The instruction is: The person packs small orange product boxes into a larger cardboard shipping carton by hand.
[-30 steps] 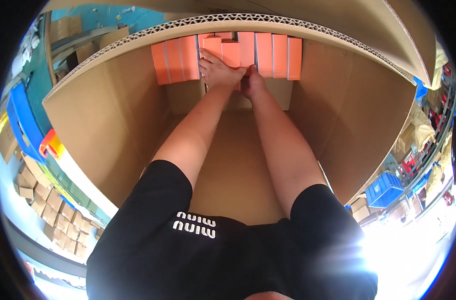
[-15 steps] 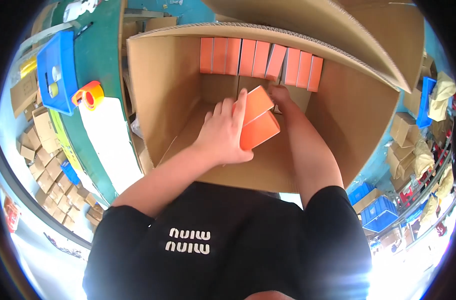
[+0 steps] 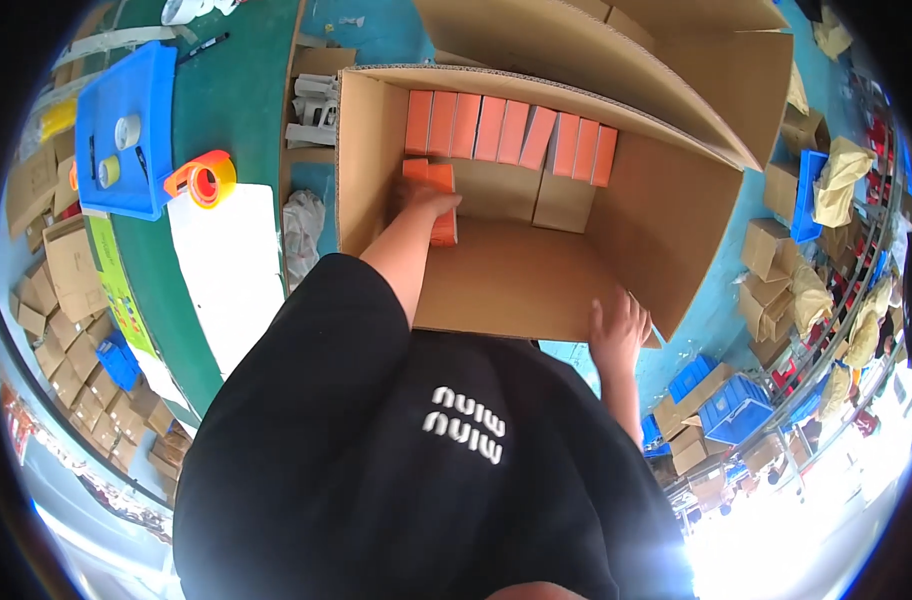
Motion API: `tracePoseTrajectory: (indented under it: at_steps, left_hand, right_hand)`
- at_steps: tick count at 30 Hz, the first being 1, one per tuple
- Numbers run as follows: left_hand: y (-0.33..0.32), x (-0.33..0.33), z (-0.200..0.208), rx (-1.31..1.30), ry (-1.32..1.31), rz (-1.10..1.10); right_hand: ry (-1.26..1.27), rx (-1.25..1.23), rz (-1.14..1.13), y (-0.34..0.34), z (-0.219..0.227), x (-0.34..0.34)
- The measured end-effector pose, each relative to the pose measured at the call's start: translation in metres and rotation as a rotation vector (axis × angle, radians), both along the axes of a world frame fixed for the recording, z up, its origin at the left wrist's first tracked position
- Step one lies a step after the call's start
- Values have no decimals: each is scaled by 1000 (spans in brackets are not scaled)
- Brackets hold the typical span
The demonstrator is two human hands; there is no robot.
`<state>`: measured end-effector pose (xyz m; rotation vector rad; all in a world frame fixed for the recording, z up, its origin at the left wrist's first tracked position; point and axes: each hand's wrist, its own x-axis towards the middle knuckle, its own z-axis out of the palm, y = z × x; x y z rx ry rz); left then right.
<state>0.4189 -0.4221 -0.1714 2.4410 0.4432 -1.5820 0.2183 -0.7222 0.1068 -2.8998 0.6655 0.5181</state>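
1. Big cardboard carton (image 3: 536,290) takes up most of the view, flaps open, with loads of bare floor inside to the right of the grip.
2. Row of orange boxes (image 3: 511,130) stands upright along the far wall, just beyond the grip.
3. Left hand (image 3: 428,203) is clamped on two orange boxes (image 3: 434,180), tight against the left wall, probably starting another row.
4. Right hand (image 3: 618,325) rests on the near rim, likely steadying it; can't tell if it's gripping.

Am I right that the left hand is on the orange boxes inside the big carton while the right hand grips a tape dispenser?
Not quite: in the head view the right hand rests on the near rim of the carton, not a tape dispenser. The left hand is indeed on the orange boxes inside.
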Motion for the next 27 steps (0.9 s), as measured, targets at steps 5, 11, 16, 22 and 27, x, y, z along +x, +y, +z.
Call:
tracePoseTrajectory:
  at_steps: [5,11,16,22,27]
  left_hand:
    - [-12,1,-21,143,-263,28]
    - [-19,-43,-61,442,-504,-159]
    - [-13,-37,-82,410,-280,93]
    - [-43,-36,-72,424,-582,-4]
    - [-30,-49,-88,395,-665,-361]
  right_hand:
    - [-94,33,-57,16,-17,-38]
    - [-455,102,-26,17,-25,-9]
    - [-485,138,41,12,-29,-13]
    - [-483,200,108,7,-31,-24]
    - [-493,203,153,4,-31,-26]
